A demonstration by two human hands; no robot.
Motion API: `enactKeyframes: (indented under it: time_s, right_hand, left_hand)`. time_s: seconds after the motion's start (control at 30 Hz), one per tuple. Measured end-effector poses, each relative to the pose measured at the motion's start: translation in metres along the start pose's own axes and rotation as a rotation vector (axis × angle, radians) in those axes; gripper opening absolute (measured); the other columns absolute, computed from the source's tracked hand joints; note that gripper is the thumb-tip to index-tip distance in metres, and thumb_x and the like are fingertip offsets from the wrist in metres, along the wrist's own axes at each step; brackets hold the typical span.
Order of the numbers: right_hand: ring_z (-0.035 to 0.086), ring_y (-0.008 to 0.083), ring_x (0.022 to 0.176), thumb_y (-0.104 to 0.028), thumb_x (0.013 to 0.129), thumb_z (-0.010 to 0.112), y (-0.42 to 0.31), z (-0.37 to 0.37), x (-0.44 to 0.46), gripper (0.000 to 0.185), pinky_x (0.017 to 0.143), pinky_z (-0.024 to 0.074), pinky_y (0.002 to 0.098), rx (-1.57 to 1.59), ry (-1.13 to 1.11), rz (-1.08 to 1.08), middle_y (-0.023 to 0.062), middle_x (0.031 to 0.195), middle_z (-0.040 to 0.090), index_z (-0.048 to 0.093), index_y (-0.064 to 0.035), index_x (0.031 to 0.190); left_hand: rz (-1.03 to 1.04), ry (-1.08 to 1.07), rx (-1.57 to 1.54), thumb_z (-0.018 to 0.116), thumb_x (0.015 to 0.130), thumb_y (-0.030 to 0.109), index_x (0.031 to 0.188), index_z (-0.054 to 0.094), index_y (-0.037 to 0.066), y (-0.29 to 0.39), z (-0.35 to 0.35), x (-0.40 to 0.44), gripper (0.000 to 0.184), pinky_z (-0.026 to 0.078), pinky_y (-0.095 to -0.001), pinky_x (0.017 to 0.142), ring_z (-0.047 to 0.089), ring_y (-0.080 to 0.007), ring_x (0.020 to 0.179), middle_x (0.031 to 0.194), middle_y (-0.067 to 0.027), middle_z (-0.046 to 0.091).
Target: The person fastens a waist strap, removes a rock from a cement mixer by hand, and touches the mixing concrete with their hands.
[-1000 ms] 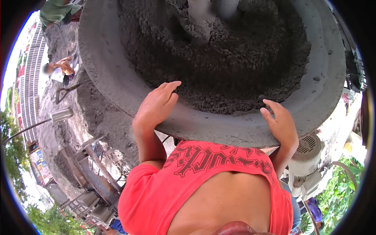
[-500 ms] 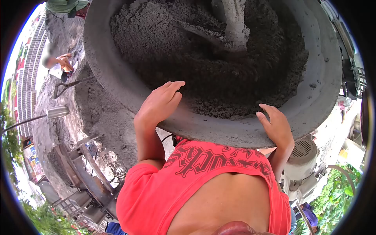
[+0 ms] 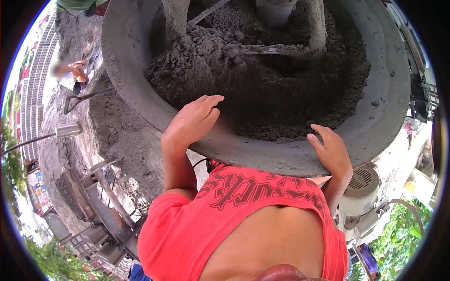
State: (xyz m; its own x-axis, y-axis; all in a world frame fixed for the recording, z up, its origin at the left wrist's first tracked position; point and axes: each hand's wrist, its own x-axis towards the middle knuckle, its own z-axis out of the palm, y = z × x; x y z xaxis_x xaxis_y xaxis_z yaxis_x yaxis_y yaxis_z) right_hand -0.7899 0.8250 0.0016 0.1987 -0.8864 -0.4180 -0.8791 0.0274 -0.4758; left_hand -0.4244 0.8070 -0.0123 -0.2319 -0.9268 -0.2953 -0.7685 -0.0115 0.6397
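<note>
My left hand (image 3: 193,121) lies over the near left rim of a large round mixer pan (image 3: 262,152). Its fingers are stretched out, with the thumb apart and nothing in it. Farther right on the same rim rests my right hand (image 3: 332,151), also open, thumb and fingers spread. Inside the pan is damp grey mortar (image 3: 197,61), smooth in places and crumbly at the edges. Coated mixing arms (image 3: 317,28) reach down into it beside a central post (image 3: 275,11). Motion blurs the darker mix near my hands.
A motor (image 3: 361,183) sits below the rim at right. On the left are a shovel handle (image 3: 84,99), a grey sand heap (image 3: 124,133) and a metal-and-wood frame (image 3: 105,201). A person (image 3: 75,75) sits farther off at upper left, and green cloth (image 3: 77,4) shows at the top.
The mixing arms have swung round in the pan, with two arms and the central post now showing. The mortar has shifted with them. Both hands stay almost where they were.
</note>
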Motion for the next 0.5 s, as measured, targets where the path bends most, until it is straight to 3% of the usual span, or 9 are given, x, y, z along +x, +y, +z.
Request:
enactKeyframes:
  time_s: [0.07, 0.5]
  right_hand:
    - [0.058, 0.0398, 0.116, -0.036, 0.097, 0.056, -0.0016, -0.0013, -0.0006, 0.047, 0.098, 0.0453, 0.0433, 0.018, -0.006, 0.009, 0.0231, 0.123, 0.062, 0.061, 0.0006, 0.125]
    - [0.058, 0.0397, 0.115, -0.035, 0.097, 0.056, -0.0036, 0.0001, -0.0001, 0.045, 0.098, 0.0445, 0.0431, 0.051, -0.013, 0.033, 0.0223, 0.124, 0.062, 0.060, -0.0003, 0.126]
  left_hand:
    - [0.085, 0.069, -0.001, 0.047, 0.092, 0.015, 0.123, 0.060, 0.001, -0.0033, 0.0028, -0.0004, 0.036, 0.048, -0.0453, 0.092, 0.060, -0.0403, 0.105, 0.112, -0.0216, 0.064]
    - [0.132, -0.052, 0.036, 0.053, 0.090, 0.013, 0.106, 0.066, -0.001, -0.0010, -0.0014, -0.0013, 0.026, 0.051, -0.0417, 0.087, 0.064, -0.0366, 0.099, 0.105, -0.0188, 0.068]
